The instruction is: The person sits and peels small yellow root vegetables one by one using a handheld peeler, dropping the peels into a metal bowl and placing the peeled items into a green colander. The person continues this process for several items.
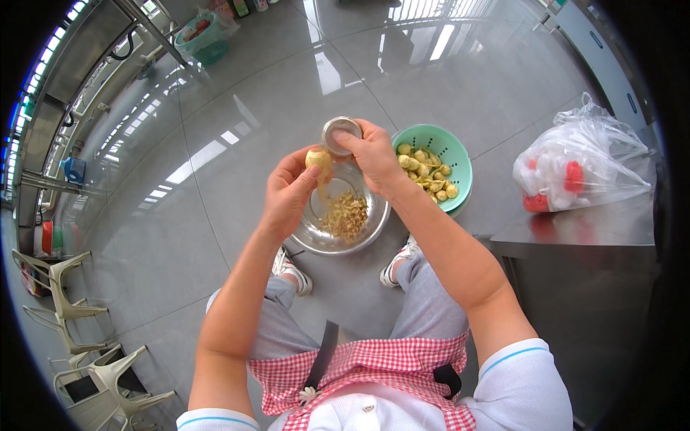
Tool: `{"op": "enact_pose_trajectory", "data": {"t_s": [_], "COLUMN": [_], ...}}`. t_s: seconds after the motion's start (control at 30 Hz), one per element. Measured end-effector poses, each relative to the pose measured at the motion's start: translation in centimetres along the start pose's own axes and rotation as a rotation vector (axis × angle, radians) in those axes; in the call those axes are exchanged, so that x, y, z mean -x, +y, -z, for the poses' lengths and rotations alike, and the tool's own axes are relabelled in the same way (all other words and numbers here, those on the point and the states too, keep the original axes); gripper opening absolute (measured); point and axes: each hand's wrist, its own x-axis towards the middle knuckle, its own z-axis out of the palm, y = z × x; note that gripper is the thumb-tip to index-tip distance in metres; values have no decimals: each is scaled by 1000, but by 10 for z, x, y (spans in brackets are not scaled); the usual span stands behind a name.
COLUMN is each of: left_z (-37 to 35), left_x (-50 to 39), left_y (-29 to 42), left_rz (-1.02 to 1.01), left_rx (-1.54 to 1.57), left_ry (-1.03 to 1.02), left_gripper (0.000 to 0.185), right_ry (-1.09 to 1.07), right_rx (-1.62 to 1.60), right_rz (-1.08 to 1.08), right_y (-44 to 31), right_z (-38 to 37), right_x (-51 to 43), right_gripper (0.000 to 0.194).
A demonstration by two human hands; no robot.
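Note:
My left hand (288, 188) pinches a pale yellow tuber (318, 158), which looks like a sprouted arrowhead tuber, between thumb and fingers. A shallow round metal lid (345, 123) is gripped in my right hand (377, 161), thumb pressed inside it. The lid's edge is close against the tuber; whether they touch cannot be made out. Below both hands a stainless steel bowl (345, 249) stands on the floor with brown and yellow peelings (345, 218) in it. To its right, a mint-green colander (459, 159) contains several yellow tubers (426, 168), some with curved sprouts.
A steel table (582, 229) at right bears a knotted clear plastic bag (587, 161) with red and white contents. Pale metal chairs (116, 377) stand at lower left. A green basket (207, 46) sits at upper left. My shoes (291, 272) flank the bowl on grey tiles.

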Motion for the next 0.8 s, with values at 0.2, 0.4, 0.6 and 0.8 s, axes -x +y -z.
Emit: {"op": "enact_pose_trajectory", "data": {"t_s": [0.2,0.4,0.6,0.8], "left_z": [0,-1,0,-3], "left_x": [0,2,2,0], "left_y": [2,0,3,3], "left_rz": [-8,-19,21,-9], "left_rx": [44,-31,51,-47], "left_ry": [-14,-12,13,47], "left_gripper": [36,35,35,35], "right_ry": [-72,-40,14,-5], "right_rx": [8,-15,4,26], "right_rz": [-7,57,-3,37], "right_y": [-2,6,3,-2], "right_z": [-3,0,-2,-6], "right_x": [4,2,2,5], "right_gripper": [14,12,13,12]}}
